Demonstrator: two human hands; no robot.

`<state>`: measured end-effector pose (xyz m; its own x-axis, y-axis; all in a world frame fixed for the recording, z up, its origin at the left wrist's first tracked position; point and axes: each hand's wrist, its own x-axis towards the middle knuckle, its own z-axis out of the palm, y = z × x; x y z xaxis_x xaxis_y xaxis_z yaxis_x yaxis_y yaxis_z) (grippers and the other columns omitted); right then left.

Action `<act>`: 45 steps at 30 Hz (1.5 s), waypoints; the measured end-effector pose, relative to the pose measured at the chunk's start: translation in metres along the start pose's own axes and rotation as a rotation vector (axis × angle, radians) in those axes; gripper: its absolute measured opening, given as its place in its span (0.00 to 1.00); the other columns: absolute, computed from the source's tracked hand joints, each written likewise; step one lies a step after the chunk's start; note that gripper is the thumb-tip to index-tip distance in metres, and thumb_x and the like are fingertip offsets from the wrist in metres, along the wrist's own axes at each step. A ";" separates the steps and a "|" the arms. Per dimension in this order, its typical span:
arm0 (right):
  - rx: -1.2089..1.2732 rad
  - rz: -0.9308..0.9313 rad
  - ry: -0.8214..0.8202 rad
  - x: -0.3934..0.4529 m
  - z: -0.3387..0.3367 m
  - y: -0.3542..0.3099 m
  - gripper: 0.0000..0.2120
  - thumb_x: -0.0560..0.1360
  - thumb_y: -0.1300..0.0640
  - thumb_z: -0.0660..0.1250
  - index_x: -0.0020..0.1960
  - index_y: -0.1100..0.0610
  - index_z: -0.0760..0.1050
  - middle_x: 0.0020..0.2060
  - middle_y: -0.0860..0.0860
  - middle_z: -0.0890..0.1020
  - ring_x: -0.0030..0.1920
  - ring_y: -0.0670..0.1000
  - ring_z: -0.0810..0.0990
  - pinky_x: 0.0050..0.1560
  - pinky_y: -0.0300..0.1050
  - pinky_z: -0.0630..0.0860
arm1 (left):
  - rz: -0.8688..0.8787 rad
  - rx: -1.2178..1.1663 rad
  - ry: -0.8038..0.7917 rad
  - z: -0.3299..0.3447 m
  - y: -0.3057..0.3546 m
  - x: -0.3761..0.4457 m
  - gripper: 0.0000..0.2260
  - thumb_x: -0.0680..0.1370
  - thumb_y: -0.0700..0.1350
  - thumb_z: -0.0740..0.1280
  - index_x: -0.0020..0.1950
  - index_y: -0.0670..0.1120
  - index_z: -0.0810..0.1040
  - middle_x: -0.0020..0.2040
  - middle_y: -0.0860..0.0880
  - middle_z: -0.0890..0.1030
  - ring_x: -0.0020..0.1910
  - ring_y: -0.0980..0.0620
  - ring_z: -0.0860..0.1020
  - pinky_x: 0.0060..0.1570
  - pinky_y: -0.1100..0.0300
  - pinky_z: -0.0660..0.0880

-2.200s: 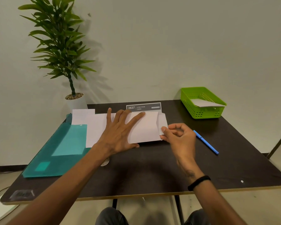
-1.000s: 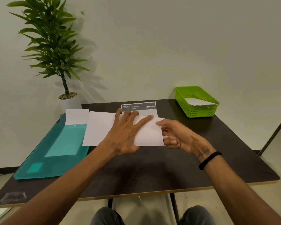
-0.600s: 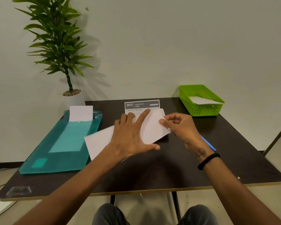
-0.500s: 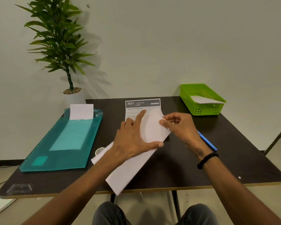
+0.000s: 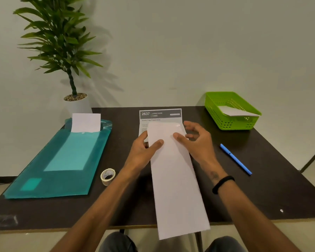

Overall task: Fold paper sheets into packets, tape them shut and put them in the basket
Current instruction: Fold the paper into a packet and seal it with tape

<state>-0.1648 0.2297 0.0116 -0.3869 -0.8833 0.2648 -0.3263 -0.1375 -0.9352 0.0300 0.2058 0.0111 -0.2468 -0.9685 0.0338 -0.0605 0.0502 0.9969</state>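
A long white folded paper sheet [image 5: 176, 179] lies lengthwise on the dark table [image 5: 265, 188], its near end hanging past the front edge. My left hand [image 5: 144, 151] pinches its far left edge, thumb on top. My right hand [image 5: 198, 144] holds the far right edge, with the thumb on the paper and the fingers spread beyond it. The green basket [image 5: 215, 110] stands at the back right with a white packet [image 5: 235, 111] inside. A roll of tape [image 5: 108, 176] sits left of my left forearm.
A teal folder [image 5: 62, 160] covers the table's left side, with a white sheet [image 5: 85, 122] sticking out of its far end. A printed sheet [image 5: 160, 114] lies under the paper's far end. A blue pen [image 5: 235, 159] lies to the right. A potted plant [image 5: 62, 42] stands at the back left.
The folded paper swung from lying crosswise to pointing toward me, off the front edge. My left hand went from pressing flat on it to pinching its edge. The tape roll is uncovered.
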 end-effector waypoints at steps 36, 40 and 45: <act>0.140 0.106 -0.239 0.045 0.036 0.050 0.16 0.72 0.53 0.81 0.51 0.59 0.77 0.54 0.44 0.86 0.51 0.45 0.87 0.39 0.38 0.81 | 0.146 0.088 0.025 -0.012 -0.061 0.074 0.09 0.78 0.39 0.68 0.48 0.51 0.85 0.55 0.60 0.84 0.60 0.56 0.80 0.58 0.44 0.81; 0.105 0.107 -0.269 0.043 0.035 0.048 0.22 0.70 0.53 0.82 0.57 0.52 0.74 0.58 0.46 0.84 0.53 0.48 0.86 0.38 0.36 0.80 | 0.164 0.107 -0.022 -0.010 -0.059 0.071 0.11 0.72 0.43 0.66 0.48 0.52 0.86 0.57 0.56 0.84 0.63 0.52 0.80 0.57 0.44 0.82; 0.076 0.079 -0.286 0.043 0.037 0.046 0.25 0.68 0.50 0.83 0.60 0.48 0.75 0.61 0.40 0.80 0.56 0.49 0.84 0.43 0.37 0.82 | 0.194 0.130 -0.056 -0.010 -0.058 0.070 0.06 0.75 0.46 0.71 0.50 0.52 0.86 0.58 0.58 0.84 0.65 0.55 0.78 0.61 0.48 0.80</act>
<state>-0.1649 0.1687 -0.0282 -0.1466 -0.9814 0.1242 -0.2357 -0.0872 -0.9679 0.0257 0.1327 -0.0435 -0.3185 -0.9228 0.2168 -0.1294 0.2689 0.9544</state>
